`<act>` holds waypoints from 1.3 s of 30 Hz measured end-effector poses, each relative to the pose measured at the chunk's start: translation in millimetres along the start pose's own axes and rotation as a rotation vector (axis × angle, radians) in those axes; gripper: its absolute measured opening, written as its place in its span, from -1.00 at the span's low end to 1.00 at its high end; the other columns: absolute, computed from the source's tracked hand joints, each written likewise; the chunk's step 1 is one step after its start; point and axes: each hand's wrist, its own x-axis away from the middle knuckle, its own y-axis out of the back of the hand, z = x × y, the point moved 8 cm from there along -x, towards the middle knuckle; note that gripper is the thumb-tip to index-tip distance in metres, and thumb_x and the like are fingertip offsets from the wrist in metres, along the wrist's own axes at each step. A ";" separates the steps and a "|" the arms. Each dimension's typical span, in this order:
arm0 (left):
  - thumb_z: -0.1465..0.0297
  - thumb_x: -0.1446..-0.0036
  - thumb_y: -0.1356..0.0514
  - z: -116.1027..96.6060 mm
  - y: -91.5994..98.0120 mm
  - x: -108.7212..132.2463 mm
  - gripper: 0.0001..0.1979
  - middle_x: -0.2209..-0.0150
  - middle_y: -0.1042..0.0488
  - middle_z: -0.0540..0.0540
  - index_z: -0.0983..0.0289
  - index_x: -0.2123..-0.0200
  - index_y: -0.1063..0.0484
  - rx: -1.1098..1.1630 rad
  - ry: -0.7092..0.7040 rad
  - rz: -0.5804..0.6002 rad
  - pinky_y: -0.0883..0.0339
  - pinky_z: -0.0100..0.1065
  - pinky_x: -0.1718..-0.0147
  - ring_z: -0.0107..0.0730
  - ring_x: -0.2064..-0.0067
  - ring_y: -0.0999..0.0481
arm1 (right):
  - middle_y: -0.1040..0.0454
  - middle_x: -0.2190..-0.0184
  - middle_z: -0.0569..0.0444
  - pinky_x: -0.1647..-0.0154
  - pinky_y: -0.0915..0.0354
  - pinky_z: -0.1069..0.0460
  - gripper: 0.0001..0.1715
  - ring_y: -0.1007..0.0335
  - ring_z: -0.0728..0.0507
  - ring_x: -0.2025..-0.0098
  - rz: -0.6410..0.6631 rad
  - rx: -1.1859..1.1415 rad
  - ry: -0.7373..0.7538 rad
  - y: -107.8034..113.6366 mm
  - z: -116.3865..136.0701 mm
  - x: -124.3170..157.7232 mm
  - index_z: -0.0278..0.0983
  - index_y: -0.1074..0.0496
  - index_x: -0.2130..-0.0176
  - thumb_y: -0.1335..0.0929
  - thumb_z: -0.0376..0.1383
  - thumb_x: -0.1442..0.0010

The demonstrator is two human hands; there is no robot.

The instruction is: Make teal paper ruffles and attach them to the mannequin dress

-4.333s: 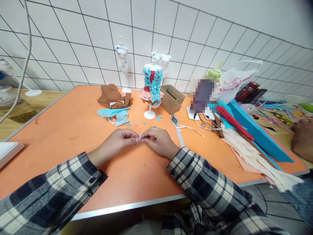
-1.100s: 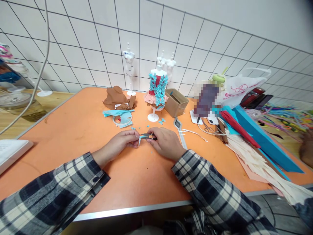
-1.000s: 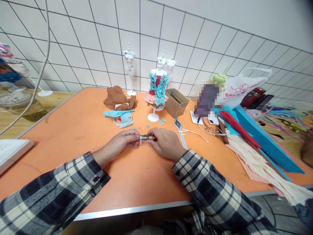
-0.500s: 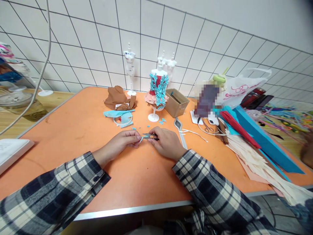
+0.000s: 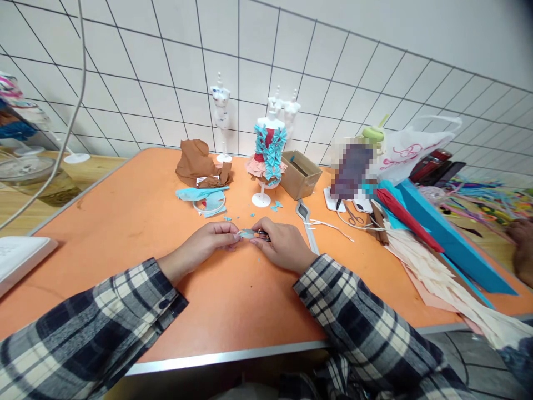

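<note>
Beyond the right hand point(image 5: 283, 242), blue-frilled mannequin point(image 5: 270, 145) beside cardboard box point(image 5: 307, 180).

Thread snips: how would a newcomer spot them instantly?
Find the orange table, then the two plaid sleeves reaching over it. Where they lead, the right hand holds the small thread snips, blades toward the left hand. Unlike the scissors lying farther right on the table, these are gripped and dark-handled.

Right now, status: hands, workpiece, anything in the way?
Left hand pinching tiny blue piece, mostly hidden. Right hand gripping small snips, aimed toward it. Loose blue scraps lie just beyond.
</note>
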 end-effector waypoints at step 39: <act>0.24 0.10 -0.32 5.3 5.9 -3.3 -0.76 0.47 -0.42 -0.01 0.30 0.43 -0.50 -0.050 0.004 -0.055 -0.21 -0.35 0.33 -0.40 0.40 -0.35 | -0.58 0.24 0.07 0.35 -0.16 0.05 -0.77 -0.51 -0.14 0.25 -0.018 0.078 0.032 -3.8 1.2 2.3 -0.23 -0.35 0.11 -0.28 -0.14 -0.32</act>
